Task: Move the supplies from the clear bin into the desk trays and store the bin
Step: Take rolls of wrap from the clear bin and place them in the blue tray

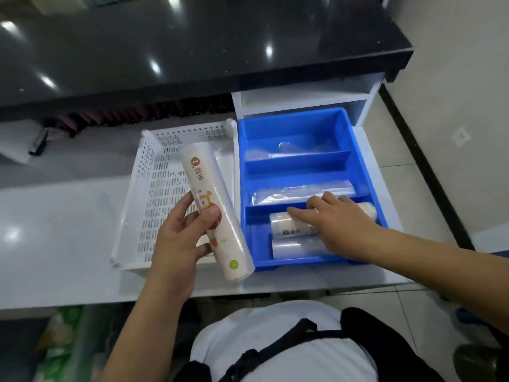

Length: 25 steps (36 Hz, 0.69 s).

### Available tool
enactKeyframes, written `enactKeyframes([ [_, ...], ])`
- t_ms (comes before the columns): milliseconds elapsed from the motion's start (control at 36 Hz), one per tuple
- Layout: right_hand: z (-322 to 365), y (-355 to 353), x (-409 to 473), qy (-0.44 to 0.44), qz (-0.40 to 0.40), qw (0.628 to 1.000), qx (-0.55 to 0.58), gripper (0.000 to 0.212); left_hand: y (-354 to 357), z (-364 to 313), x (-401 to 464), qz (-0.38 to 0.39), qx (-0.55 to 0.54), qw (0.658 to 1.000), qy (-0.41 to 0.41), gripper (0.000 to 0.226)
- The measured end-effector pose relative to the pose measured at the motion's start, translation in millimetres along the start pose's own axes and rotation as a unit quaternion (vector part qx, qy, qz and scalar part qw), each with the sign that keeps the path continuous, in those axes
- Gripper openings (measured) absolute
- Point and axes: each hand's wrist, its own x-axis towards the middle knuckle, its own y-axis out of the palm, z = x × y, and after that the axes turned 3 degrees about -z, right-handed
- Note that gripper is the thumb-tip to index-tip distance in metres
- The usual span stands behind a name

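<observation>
Left hand (176,238) grips printed roll (216,213) over white perforated tray (143,172), frame centre. Right hand (338,221), fingers extended, rests on second roll (283,223) in blue tray (366,161), nearest compartment.

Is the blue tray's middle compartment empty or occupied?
Occupied: a clear plastic-wrapped bundle lies along the middle compartment of the blue tray.

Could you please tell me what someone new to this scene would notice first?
The bright blue tray on the right of the white desk stands out, its compartments holding rolls and plastic wrapping. The right hand reaches into its nearest compartment and rests on a printed roll. The left hand holds another printed roll over the white perforated basket beside the tray.
</observation>
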Motion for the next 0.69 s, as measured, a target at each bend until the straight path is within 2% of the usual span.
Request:
enactKeyframes([
  [111,-4,5,5,-0.004,-0.013,1.000,-0.005,0.080,10,2,-11,-0.007,0.009,1.000,0.021,0.054],
  [278,-14,9,3,0.017,-0.011,1.000,0.002,0.059,20,0,-19,-0.018,0.038,0.999,0.035,0.068],
  [389,-19,12,-8,0.043,-0.033,0.999,0.003,0.061,29,-1,-22,-0.021,0.080,0.994,0.069,0.065],
  [472,-24,13,-19,0.076,-0.055,0.996,0.011,0.066,37,-2,-21,-0.021,0.149,0.983,0.106,0.065],
  [528,-29,12,-28,0.101,-0.072,0.992,0.033,0.065,42,-7,-16,0.006,0.227,0.964,0.137,0.064],
  [611,-37,6,-48,0.153,-0.109,0.977,0.096,0.062,53,-19,-6,0.085,0.349,0.920,0.159,0.065],
  [667,-39,4,-62,0.196,-0.145,0.957,0.160,0.061,68,-25,1,0.136,0.432,0.875,0.172,0.067],
  [694,-39,3,-70,0.218,-0.159,0.943,0.196,0.062,77,-25,4,0.153,0.483,0.841,0.189,0.069],
])
